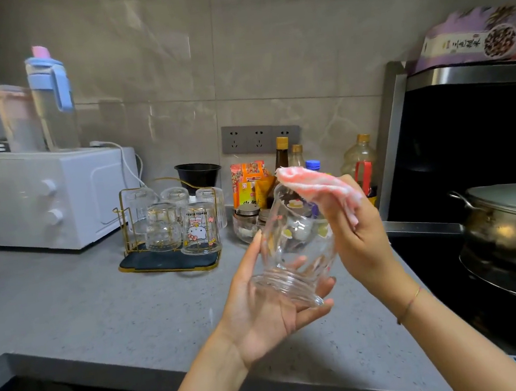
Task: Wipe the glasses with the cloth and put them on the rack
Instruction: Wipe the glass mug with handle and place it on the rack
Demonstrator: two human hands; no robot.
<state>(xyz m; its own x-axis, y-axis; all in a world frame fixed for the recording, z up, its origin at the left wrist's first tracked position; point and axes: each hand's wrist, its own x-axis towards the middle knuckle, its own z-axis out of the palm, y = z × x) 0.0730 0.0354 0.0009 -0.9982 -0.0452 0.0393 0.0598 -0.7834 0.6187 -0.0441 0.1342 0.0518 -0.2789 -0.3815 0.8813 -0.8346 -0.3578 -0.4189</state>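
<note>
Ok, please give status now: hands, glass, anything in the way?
Left hand holds glass at its base. Right hand holds cloth at glass mouth. Rack behind, five glasses on it; nothing between.

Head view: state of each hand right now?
Left hand: holds the glass by its base.
Right hand: grips the pink cloth.

- Pot (511, 230): cut by right edge.
- Blue-lidded bottle (53, 99): blurred.
- Condiment bottles (282, 155): partly hidden behind glass (295, 250), cloth (317, 187).
- Rear rack glasses (174, 195): partly hidden.
</note>
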